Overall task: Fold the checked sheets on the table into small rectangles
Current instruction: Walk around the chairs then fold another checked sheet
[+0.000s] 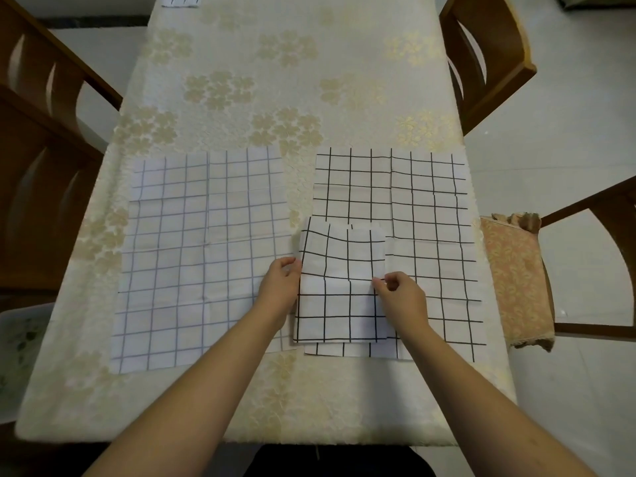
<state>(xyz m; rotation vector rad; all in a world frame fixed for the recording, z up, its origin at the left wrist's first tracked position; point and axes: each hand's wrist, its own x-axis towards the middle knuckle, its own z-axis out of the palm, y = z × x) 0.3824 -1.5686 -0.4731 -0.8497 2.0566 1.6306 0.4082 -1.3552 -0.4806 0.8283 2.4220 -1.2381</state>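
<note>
Two checked sheets lie side by side on the table [309, 80]. The left sheet [192, 256], white with faint blue-grey lines, is spread flat. The right sheet [430, 208], white with black lines, is also spread out. On its near left part rests a smaller folded black-checked piece [339, 304], whose upper flap is raised and bent. My left hand [280, 284] pinches that piece's left edge. My right hand [401, 297] pinches its right edge between thumb and fingers.
Wooden chairs [481, 56] stand at both sides of the table. A pinkish patterned cloth [516, 280] hangs over the seat at the right. Another small checked piece [182, 0] lies at the table's far end. A pale bin [17, 349] sits low on the left.
</note>
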